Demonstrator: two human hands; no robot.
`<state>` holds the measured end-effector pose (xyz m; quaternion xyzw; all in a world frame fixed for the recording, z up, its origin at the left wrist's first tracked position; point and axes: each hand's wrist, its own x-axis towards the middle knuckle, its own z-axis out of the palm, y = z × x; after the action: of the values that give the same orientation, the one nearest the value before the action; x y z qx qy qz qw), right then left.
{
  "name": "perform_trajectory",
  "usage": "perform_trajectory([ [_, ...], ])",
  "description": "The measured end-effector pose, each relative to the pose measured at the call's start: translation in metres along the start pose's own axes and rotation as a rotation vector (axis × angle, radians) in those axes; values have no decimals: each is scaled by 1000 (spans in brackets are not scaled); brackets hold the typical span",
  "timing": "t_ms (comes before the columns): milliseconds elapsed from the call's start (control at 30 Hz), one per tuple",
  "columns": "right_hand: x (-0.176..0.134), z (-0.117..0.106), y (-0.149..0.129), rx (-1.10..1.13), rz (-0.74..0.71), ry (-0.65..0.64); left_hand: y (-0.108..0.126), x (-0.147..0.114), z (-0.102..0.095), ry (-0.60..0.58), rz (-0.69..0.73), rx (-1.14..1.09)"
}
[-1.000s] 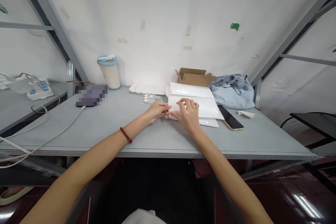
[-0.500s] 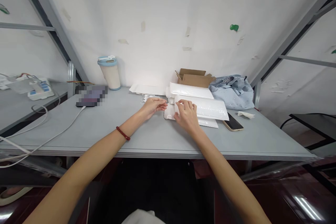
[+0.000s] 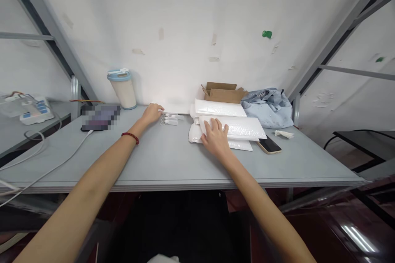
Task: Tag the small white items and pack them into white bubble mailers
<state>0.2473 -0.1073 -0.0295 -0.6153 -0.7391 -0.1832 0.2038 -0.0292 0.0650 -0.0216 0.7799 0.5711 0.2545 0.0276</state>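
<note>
My left hand (image 3: 152,113) is at the back of the desk, its bent fingers closed on the left end of a flat white envelope (image 3: 177,108) by the wall. Just right of those fingers lie several small white pieces with thin loops (image 3: 171,122). My right hand (image 3: 215,136) rests with fingers spread on a white bubble mailer (image 3: 243,127). That mailer overlaps another white mailer (image 3: 242,145) below it, and a third white mailer (image 3: 220,108) lies behind.
An opened cardboard box (image 3: 224,94) and a light blue cloth (image 3: 268,111) stand at the back right. A phone (image 3: 269,146) and crumpled tissue (image 3: 284,134) lie at right. A cup with a blue lid (image 3: 123,92) and a cabled device (image 3: 100,118) are at left.
My left hand has moved left and back, from beside the mailers to the flat envelope, uncovering the small white pieces. My right hand's fingers have spread and lowered onto the bubble mailer.
</note>
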Motion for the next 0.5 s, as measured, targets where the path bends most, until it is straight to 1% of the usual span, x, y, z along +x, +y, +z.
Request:
perform_trajectory([
  [100, 1, -2, -2, 3, -4, -29, 3, -4, 7, 43, -15, 47],
  [167, 2, -2, -2, 17, -12, -39, 6, -6, 10, 43, 0, 108],
  [300, 3, 3, 3, 50, -23, -11, 7, -9, 9, 64, 3, 190],
  [400, 5, 8, 7, 54, -77, 46, 7, -12, 2, 180, -34, 181],
  [500, 8, 12, 9, 40, -226, 77, 8, -16, -11, 340, -103, 136],
])
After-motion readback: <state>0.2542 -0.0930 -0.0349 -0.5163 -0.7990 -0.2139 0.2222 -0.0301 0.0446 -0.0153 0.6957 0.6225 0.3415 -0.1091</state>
